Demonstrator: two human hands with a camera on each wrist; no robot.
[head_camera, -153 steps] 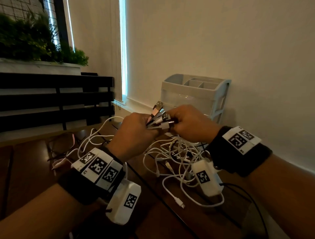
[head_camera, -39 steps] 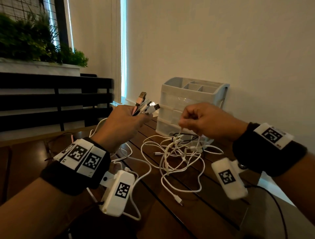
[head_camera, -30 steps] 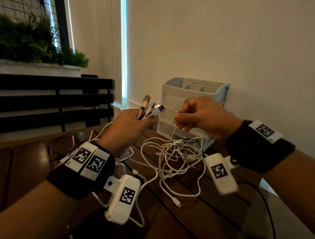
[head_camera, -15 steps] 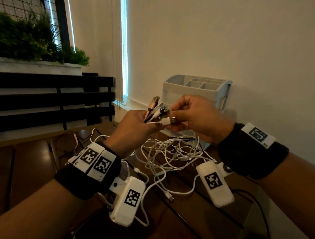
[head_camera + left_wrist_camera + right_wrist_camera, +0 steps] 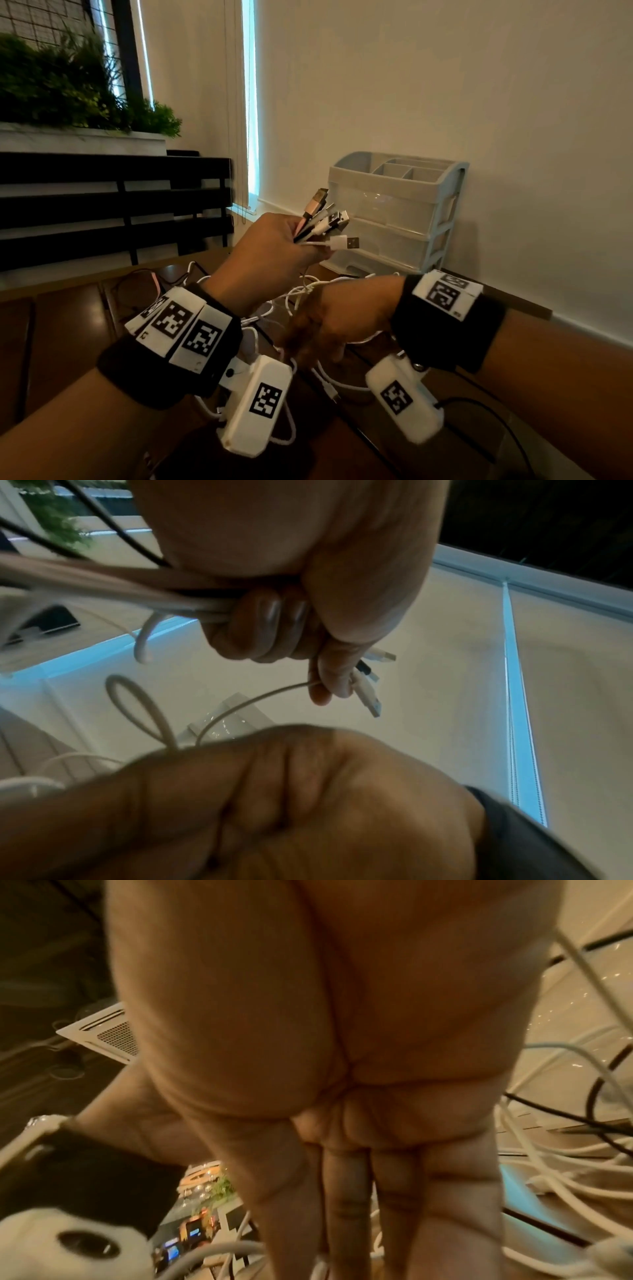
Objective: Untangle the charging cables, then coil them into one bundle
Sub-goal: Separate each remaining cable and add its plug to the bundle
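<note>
My left hand [image 5: 274, 250] is raised above the table and grips a bunch of USB plug ends [image 5: 329, 222], one pink, the others white and black. The left wrist view shows its fingers [image 5: 267, 626] curled round the cable strands, with the plugs [image 5: 368, 696] sticking out past the thumb. The strands hang down into a white cable tangle [image 5: 301, 294] on the dark wooden table [image 5: 68, 342]. My right hand [image 5: 325, 325] is low and blurred, just below the left one. Its fingers [image 5: 346, 1191] point straight down among the cables [image 5: 548, 1177]; their tips are out of view.
A grey plastic drawer organizer [image 5: 394, 212] stands against the wall behind the hands. A loose small connector [image 5: 334, 395] lies on the table between the wrist cameras. A dark slatted bench and a planter are at the left. Thin black cables also cross the table.
My right hand has let go of the plug ends and dropped down towards the tangle under the left hand. The left hand stays raised with the plugs.
</note>
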